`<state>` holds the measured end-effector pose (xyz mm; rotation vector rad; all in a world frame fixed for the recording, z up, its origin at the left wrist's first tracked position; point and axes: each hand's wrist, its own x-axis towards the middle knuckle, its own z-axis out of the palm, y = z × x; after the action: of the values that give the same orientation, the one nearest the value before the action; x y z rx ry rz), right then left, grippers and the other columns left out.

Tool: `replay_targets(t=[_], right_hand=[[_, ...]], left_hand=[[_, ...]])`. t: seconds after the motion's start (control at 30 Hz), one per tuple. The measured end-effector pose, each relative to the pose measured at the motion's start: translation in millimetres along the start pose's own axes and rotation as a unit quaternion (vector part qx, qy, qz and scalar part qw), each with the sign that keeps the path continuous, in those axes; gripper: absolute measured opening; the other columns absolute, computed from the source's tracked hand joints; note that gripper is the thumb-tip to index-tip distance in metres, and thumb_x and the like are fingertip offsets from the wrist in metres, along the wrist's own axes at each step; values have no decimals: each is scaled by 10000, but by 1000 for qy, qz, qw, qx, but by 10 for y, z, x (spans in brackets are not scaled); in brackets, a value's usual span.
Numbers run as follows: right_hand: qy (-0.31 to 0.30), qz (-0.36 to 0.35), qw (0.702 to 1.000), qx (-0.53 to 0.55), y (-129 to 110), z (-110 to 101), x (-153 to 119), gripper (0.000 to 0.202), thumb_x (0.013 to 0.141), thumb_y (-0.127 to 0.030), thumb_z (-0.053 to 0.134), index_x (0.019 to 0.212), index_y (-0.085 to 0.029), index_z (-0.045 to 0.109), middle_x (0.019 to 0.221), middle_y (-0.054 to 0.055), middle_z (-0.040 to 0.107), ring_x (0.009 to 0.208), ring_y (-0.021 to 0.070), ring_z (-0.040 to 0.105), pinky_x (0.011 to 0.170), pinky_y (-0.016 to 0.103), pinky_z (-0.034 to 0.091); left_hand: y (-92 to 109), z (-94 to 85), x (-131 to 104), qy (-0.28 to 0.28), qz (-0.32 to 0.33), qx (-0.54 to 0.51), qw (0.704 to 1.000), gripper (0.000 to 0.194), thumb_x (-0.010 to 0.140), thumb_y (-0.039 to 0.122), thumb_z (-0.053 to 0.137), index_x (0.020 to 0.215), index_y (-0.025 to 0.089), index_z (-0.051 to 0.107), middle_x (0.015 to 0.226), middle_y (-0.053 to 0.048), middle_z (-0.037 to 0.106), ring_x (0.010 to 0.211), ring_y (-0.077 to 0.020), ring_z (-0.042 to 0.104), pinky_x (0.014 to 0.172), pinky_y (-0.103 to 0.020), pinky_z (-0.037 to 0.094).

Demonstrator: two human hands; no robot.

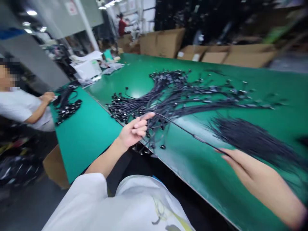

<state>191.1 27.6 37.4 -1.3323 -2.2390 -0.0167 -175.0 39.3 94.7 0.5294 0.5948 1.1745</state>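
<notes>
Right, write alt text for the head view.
A person's left hand and right hand hold one thin black cable between them over a glossy green table, near heaped black cables; another person in a white shirt is at left.

That cable heap (160, 93) is blocking the green table (192, 166) midway; bare surface is lying open before the person (141, 205).

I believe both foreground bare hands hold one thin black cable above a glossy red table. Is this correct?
No: the glossy table is green, not red, as the head view shows. The left hand and right hand hold one thin black cable above it.
</notes>
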Motion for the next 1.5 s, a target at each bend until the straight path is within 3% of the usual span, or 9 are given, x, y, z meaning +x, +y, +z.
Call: replay_targets(t=[0.17, 0.3, 0.47, 0.63, 0.83, 0.97, 1.13, 1.27, 1.5], right_hand=[[14, -72, 991, -111, -411, -34, -41, 282, 965, -282, 389, 1019, -205, 654, 688, 49, 635, 604, 202, 606, 509, 311, 397], [-128, -169, 977, 30, -862, -15, -79, 337, 970, -244, 381, 728, -196, 612, 630, 20, 619, 529, 134, 548, 518, 261, 355], [-102, -26, 982, 158, -864, -11, 84, 319, 977, -335, 407, 813, -206, 648, 757, 27, 652, 653, 129, 577, 601, 244, 390], [66, 151, 915, 368, -738, 254, 245, 340, 819, -489, 635, 1016, -212, 612, 958, 53, 617, 876, 180, 581, 777, 303, 473], [80, 357, 696, 617, -900, 665, 244, 362, 806, -521, 616, 705, -179, 557, 526, -69, 344, 434, 54, 235, 381, 192, 202], [91, 379, 581, 714, -930, 649, 207, 414, 656, -500, 782, 645, -165, 540, 626, -35, 462, 493, 44, 342, 383, 159, 285], [99, 352, 571, 735, -1167, 545, 102, 347, 748, -500, 722, 794, -186, 580, 941, 51, 630, 823, 144, 617, 610, 218, 524], [75, 326, 604, 724, -1355, 549, 33, 385, 852, -589, 562, 909, -209, 530, 810, -4, 587, 457, 61, 504, 353, 176, 360], [85, 312, 476, 818, -1212, 432, 120, 550, 815, -755, 449, 875, -210, 486, 670, -87, 360, 345, -13, 185, 325, 137, 144]], left_hand=[[-209, -32, 176, -6, 52, 138, 989, 321, 914, 331, 562, 1176, 158, 628, 605, 62, 448, 469, -42, 391, 593, -178, 458], [-680, 40, 258, -94, 72, 357, 927, 345, 902, 442, 559, 1023, 139, 669, 944, -83, 673, 860, -172, 636, 838, -303, 490], [-895, 180, 131, -269, -28, 523, 808, 297, 934, 419, 496, 962, 167, 652, 940, -75, 675, 915, -207, 607, 909, -331, 427], [-950, 214, 150, -230, -43, 315, 920, 322, 898, 484, 545, 832, 168, 550, 710, -23, 588, 726, -172, 578, 771, -319, 445], [-1350, 215, 144, -106, -107, 207, 967, 524, 856, 648, 485, 652, 165, 488, 653, -19, 535, 722, -169, 578, 849, -361, 453], [-1528, 96, 150, -47, -45, 225, 972, 531, 818, 706, 479, 693, 194, 413, 581, 67, 371, 565, -108, 459, 796, -357, 463], [-1473, -5, 121, -174, -33, 426, 887, 475, 873, 639, 449, 802, 171, 496, 646, 25, 473, 630, -128, 468, 690, -299, 408], [-1481, -57, 25, -258, -124, 476, 831, 520, 856, 636, 473, 660, 156, 514, 644, 1, 518, 643, -128, 467, 674, -279, 401], [-1677, -43, -87, -224, -154, 343, 899, 617, 704, 758, 570, 772, 145, 592, 785, -52, 568, 792, -181, 513, 759, -312, 422]])
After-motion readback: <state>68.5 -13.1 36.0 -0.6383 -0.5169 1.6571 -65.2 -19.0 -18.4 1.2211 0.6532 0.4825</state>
